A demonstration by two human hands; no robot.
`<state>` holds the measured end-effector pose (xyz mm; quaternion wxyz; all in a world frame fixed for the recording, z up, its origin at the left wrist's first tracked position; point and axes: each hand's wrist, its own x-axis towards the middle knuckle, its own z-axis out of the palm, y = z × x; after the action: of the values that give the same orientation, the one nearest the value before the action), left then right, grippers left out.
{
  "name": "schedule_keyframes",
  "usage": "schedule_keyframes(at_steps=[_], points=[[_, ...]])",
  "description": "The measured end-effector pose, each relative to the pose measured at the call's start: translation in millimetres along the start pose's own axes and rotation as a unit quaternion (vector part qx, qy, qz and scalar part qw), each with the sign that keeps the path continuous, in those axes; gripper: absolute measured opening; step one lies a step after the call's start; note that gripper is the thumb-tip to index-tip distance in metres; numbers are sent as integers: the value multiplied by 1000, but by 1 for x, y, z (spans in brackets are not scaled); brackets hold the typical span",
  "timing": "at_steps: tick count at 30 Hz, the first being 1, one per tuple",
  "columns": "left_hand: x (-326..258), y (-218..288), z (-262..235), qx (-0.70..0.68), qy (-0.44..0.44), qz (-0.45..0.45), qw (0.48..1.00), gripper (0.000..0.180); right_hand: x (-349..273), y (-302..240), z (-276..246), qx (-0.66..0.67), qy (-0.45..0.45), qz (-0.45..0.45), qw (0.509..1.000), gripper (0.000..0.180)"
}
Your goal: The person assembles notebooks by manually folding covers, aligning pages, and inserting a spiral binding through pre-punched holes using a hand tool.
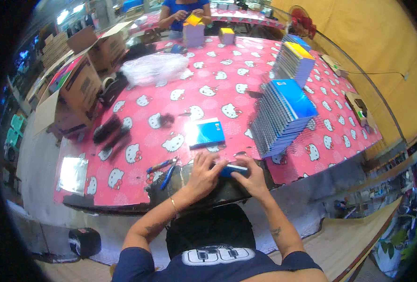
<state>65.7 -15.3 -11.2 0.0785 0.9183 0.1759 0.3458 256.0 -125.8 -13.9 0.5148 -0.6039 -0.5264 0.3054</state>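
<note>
At the table's near edge, my left hand (203, 175) and my right hand (252, 178) close on a small blue notebook (228, 171) from its two sides. Its pale page edge faces up between my fingers; part of it is hidden by my left hand. Just beyond my hands a blue-covered notebook (207, 133) lies flat, shining with glare. Blue-handled pliers (168, 175) rest left of my left hand. To the right rises a tall stack of blue spiral notebooks (283, 117). Black bundles, perhaps binding coils (111, 134), lie at the left, blurred.
Behind the blue stack stands a stack of yellow-covered notebooks (294, 63). A clear plastic bag (156, 68) and open cardboard boxes (74, 94) are at the left. A clear plastic sheet (72, 175) lies at the near left corner. Across the table, a person (185, 14) handles yellow notebooks.
</note>
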Motion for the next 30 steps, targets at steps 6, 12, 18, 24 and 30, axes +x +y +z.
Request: schedule_keyframes(at_steps=[6, 12, 18, 24, 30], points=[[-18, 26, 31, -238, 17, -217, 947, 48, -7, 14, 22, 41, 106, 15, 993, 21], [-52, -185, -107, 240, 62, -321, 914, 43, -17, 16, 12, 173, 83, 30, 981, 20], [-93, -235, -124, 352, 72, -265, 894, 20, -12, 15, 17, 163, 68, 24, 984, 26], [-49, -150, -109, 262, 112, -232, 930, 18, -9, 14, 15, 134, 26, 49, 989, 21], [-30, 3, -56, -211, 48, -242, 946, 24, -11, 17, 15, 148, 30, 48, 987, 18]])
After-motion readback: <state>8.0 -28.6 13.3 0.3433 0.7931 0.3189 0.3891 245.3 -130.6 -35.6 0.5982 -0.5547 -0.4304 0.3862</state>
